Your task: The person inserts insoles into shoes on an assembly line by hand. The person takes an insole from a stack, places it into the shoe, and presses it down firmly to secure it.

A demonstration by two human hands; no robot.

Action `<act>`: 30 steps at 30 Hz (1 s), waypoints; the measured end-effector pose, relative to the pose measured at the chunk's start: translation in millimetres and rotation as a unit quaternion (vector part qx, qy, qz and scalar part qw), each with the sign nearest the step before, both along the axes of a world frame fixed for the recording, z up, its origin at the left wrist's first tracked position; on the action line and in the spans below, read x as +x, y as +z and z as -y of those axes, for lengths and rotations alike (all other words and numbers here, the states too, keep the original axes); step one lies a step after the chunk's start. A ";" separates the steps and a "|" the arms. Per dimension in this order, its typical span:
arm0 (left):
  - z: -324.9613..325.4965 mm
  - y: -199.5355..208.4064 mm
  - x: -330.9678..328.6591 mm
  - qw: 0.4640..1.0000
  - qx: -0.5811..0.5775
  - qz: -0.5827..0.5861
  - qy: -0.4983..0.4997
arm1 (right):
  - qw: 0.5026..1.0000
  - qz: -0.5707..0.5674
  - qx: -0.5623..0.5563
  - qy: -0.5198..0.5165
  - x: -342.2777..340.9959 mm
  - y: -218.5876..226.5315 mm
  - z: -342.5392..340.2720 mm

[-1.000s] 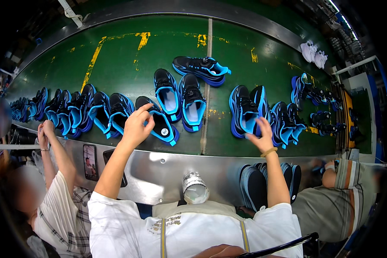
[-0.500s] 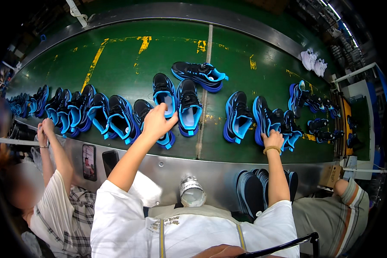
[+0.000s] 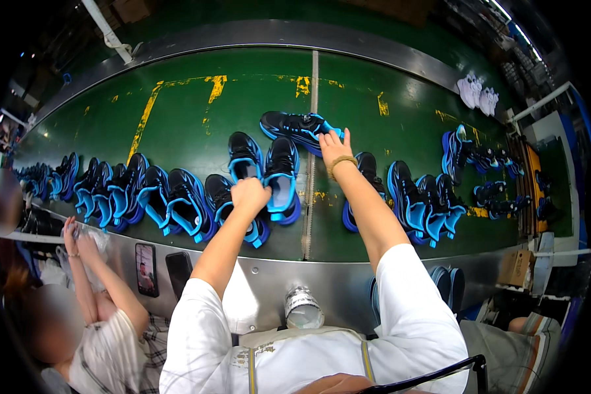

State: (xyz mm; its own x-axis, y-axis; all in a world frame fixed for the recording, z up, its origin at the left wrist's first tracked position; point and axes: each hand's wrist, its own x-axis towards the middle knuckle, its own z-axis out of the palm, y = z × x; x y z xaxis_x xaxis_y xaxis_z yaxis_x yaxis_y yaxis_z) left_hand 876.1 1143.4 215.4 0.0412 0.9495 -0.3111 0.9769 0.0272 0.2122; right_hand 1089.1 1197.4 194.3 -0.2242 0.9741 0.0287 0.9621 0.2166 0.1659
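Two black-and-blue sneakers stand side by side, toes away from me, on the green work surface. At the heel of the left sneaker, my left hand is closed, its fingers bent around the heel edge. The right sneaker of the pair touches that hand's side. Beyond them, another sneaker lies crosswise with its toe to the left. My right hand reaches its heel, fingers apart over the light blue collar; part of the heel is hidden beneath them.
A long row of similar sneakers runs left, and more sneakers stand right, partly behind my right forearm. White shoes sit at the far right. Phones, a plastic-wrapped cup and a co-worker's hands are along the near edge.
My right hand has left the sneakers on the right and moved left and away to the crosswise sneaker. My left hand has closed at the left sneaker's heel.
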 end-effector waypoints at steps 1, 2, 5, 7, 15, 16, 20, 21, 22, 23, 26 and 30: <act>-3.8 2.7 -2.2 1.000 0.001 0.005 0.023 | 0.999 0.011 -0.029 0.007 0.0 1.4 -4.3; -5.4 -0.8 -9.6 0.999 0.005 -0.009 0.045 | 0.997 0.030 -0.041 0.054 -8.0 -1.1 -0.6; -5.7 -6.6 -6.3 0.997 0.036 -0.004 0.065 | 0.994 0.024 -0.076 0.068 -12.4 -8.7 38.3; 1.3 -11.6 -2.4 0.999 0.025 0.010 0.041 | 0.967 -0.093 -0.235 -0.031 -10.9 18.0 74.6; 69.5 -13.9 95.8 0.977 0.030 0.143 -0.155 | 0.943 0.012 -0.325 -0.070 74.1 25.3 141.0; 77.8 -18.0 93.4 0.968 0.059 0.180 -0.166 | 0.934 0.023 -0.351 -0.066 71.9 22.8 140.2; 90.8 2.2 73.4 0.919 0.248 0.246 -0.185 | 0.870 0.090 -0.476 -0.085 76.2 5.7 123.7; 90.4 0.7 64.7 0.896 0.316 0.265 -0.163 | 0.845 0.111 -0.515 -0.093 72.4 3.1 120.8; 86.3 2.1 58.0 0.892 0.353 0.251 -0.134 | 0.854 0.105 -0.502 -0.090 73.6 2.9 122.7; 80.2 6.8 49.8 0.885 0.389 0.234 -0.102 | 0.848 0.106 -0.511 -0.098 69.9 0.6 122.7; 59.4 -2.8 36.0 0.916 0.334 0.189 -0.120 | 0.818 0.123 -0.549 -0.119 70.3 -4.4 117.6; 28.6 -17.3 27.9 0.925 0.206 0.315 -0.046 | 0.893 0.063 -0.432 -0.106 67.1 16.5 131.6</act>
State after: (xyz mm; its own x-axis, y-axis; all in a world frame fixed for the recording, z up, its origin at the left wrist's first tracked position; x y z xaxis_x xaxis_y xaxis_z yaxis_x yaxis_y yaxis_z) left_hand 904.0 1114.8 198.1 0.1782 0.9657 0.1891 0.6498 -0.2598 0.7144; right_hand 1156.2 1065.8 210.8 0.0201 0.6417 -0.7667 0.9821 0.1308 0.1353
